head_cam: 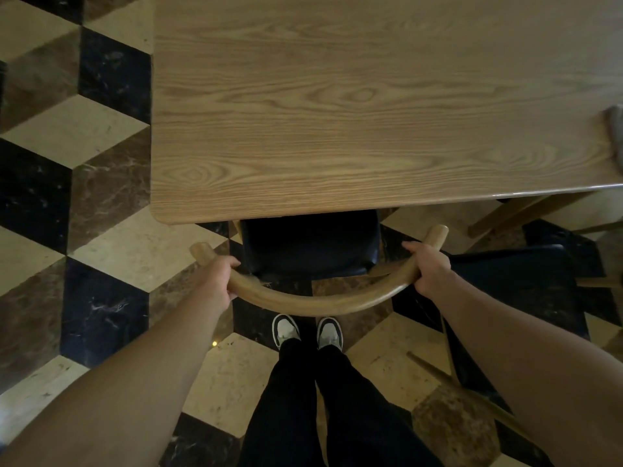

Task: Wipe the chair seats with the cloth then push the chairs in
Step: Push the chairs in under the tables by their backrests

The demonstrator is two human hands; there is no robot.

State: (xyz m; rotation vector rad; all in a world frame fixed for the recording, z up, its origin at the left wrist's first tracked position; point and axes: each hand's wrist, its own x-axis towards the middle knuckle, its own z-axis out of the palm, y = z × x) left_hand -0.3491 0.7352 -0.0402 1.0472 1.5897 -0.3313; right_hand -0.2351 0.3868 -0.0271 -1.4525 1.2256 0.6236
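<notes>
A chair with a curved wooden back rail (pixel 317 303) and a dark seat (pixel 310 244) stands in front of me, its seat partly under the wooden table (pixel 337 112). My left hand (pixel 222 279) grips the rail's left side. My right hand (pixel 428 267) grips its right side. A grey cloth (pixel 615 129) lies on the table at the far right edge of view, only partly visible.
A second dark-seated chair (pixel 519 281) stands to the right, pulled out from the table, under my right forearm. The floor is patterned marble tile (pixel 101 230). My feet (pixel 306 332) are just behind the chair's rail.
</notes>
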